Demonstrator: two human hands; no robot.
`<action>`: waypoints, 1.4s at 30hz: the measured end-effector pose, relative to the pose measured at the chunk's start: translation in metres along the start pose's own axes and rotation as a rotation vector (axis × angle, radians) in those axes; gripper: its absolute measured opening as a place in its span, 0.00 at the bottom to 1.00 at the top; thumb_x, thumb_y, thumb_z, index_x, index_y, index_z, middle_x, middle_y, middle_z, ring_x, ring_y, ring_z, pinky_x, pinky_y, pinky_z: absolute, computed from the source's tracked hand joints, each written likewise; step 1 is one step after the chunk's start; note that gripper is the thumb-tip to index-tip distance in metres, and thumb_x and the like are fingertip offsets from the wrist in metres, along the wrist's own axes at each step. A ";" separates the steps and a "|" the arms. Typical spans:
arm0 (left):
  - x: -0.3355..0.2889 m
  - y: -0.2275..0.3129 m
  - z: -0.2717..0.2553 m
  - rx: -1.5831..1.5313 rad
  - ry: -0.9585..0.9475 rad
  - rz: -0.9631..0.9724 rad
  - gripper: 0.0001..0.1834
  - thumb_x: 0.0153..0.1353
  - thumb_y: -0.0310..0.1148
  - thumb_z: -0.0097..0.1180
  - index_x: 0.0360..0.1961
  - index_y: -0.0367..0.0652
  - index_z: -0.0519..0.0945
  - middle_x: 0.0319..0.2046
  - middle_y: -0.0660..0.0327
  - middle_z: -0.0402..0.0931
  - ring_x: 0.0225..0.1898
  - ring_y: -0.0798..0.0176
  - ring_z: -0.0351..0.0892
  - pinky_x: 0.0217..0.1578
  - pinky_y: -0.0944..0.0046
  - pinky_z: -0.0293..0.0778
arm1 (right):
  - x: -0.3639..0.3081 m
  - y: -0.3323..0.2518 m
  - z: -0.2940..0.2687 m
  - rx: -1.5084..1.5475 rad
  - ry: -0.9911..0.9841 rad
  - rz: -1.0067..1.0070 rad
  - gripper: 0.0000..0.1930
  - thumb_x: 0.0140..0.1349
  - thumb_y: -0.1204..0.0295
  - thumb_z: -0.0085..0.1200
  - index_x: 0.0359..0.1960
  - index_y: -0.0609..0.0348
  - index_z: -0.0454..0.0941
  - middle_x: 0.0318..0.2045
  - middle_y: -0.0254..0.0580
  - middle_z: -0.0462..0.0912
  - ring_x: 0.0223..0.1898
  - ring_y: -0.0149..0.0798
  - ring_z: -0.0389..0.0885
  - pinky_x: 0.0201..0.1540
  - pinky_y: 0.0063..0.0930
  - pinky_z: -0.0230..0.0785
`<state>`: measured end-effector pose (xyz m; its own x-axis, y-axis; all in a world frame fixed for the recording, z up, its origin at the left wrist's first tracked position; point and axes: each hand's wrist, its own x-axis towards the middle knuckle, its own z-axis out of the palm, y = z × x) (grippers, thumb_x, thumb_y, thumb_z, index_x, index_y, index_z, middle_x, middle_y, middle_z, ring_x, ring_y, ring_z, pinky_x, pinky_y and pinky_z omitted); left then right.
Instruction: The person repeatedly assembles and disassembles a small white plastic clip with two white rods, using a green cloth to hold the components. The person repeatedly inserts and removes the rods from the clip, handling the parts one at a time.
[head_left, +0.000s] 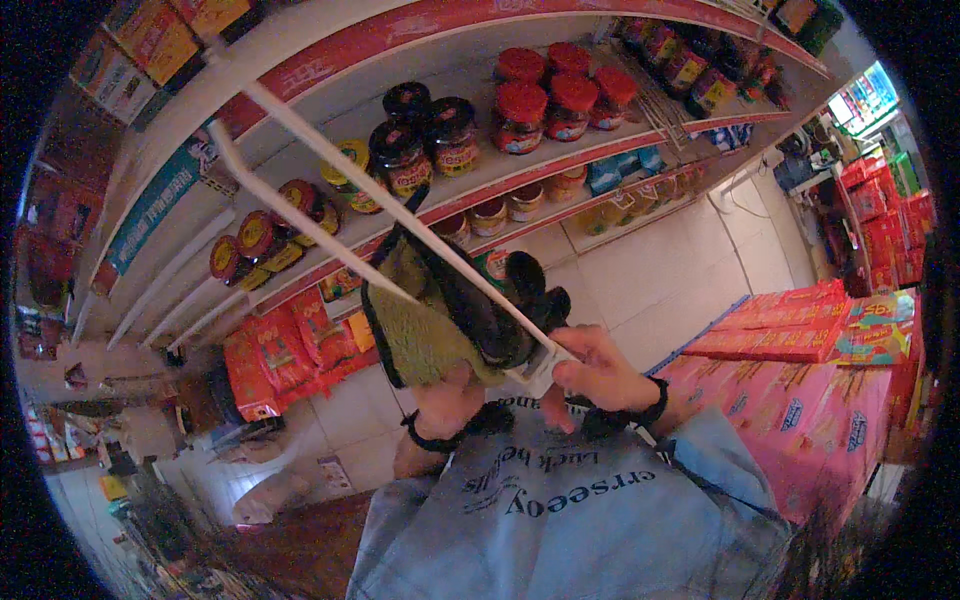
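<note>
A long white bar-like frame (pixel 390 200) with two arms slants from the upper left shelf down to my body. My right hand (pixel 592 368) is closed around its near end. My left hand (pixel 445 402) grips the lower edge of a green fuzzy cloth (pixel 425 335) with black edging, though its fingers are partly blurred. Behind the white frame, against the cloth, is a black bundle with rounded, finger-like ends (pixel 525 275); whether it is a glove is unclear. Both wrists wear dark bands.
Ahead stands a shelf (pixel 340 100) holding red-lidded jars (pixel 545 100), dark-lidded jars (pixel 420 145) and several tipped jars (pixel 265 230). Red packets (pixel 285 350) lie on a lower level at left. Pink and red cartons (pixel 790 400) are stacked close on my right, beside the tiled floor (pixel 640 270).
</note>
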<state>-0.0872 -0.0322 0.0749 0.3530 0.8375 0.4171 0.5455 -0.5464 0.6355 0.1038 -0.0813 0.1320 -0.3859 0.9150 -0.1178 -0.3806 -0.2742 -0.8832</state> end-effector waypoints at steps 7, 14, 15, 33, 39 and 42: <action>-0.005 0.012 0.018 -0.574 -0.030 -0.212 0.20 0.46 0.34 0.55 0.41 0.39 0.71 0.42 0.53 0.71 0.44 0.55 0.70 0.42 0.60 0.67 | 0.001 -0.008 -0.003 0.047 -0.018 0.021 0.11 0.61 0.67 0.41 0.30 0.65 0.66 0.17 0.43 0.75 0.13 0.33 0.73 0.15 0.22 0.66; -0.014 0.013 0.027 -0.795 0.053 -0.326 0.22 0.51 0.38 0.53 0.44 0.37 0.68 0.42 0.54 0.71 0.42 0.59 0.72 0.39 0.62 0.69 | 0.003 -0.003 0.003 -0.003 0.045 0.022 0.11 0.61 0.67 0.41 0.29 0.63 0.66 0.16 0.42 0.75 0.13 0.32 0.73 0.15 0.20 0.65; -0.012 0.013 0.030 -0.818 0.069 -0.334 0.22 0.52 0.39 0.53 0.45 0.36 0.68 0.42 0.54 0.71 0.42 0.60 0.72 0.39 0.62 0.69 | 0.004 -0.003 0.004 -0.002 0.045 0.024 0.11 0.61 0.67 0.41 0.29 0.63 0.66 0.16 0.42 0.75 0.13 0.32 0.73 0.15 0.20 0.65; 0.073 0.013 0.021 -0.485 0.245 -0.140 0.14 0.58 0.29 0.42 0.45 0.34 0.68 0.39 0.56 0.70 0.41 0.63 0.70 0.43 0.63 0.66 | 0.003 -0.001 -0.017 -0.056 0.157 0.033 0.15 0.58 0.63 0.45 0.33 0.66 0.69 0.17 0.41 0.73 0.15 0.31 0.72 0.16 0.21 0.64; 0.091 0.009 0.011 -0.194 0.289 0.032 0.14 0.56 0.27 0.45 0.44 0.35 0.67 0.40 0.55 0.70 0.41 0.58 0.70 0.43 0.61 0.66 | 0.006 0.002 -0.024 -0.083 0.169 0.057 0.11 0.60 0.67 0.44 0.33 0.64 0.70 0.19 0.37 0.74 0.19 0.28 0.73 0.19 0.21 0.67; 0.097 -0.010 0.014 -0.059 0.288 0.114 0.16 0.56 0.28 0.47 0.46 0.35 0.67 0.40 0.55 0.70 0.41 0.58 0.70 0.44 0.61 0.66 | 0.009 0.005 -0.029 -0.107 0.129 0.027 0.11 0.60 0.67 0.43 0.34 0.64 0.70 0.19 0.37 0.74 0.18 0.28 0.73 0.19 0.21 0.67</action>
<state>-0.0477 0.0544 0.1003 0.1750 0.7398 0.6496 0.4669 -0.6432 0.6068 0.1230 -0.0660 0.1132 -0.2815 0.9399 -0.1931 -0.2771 -0.2723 -0.9215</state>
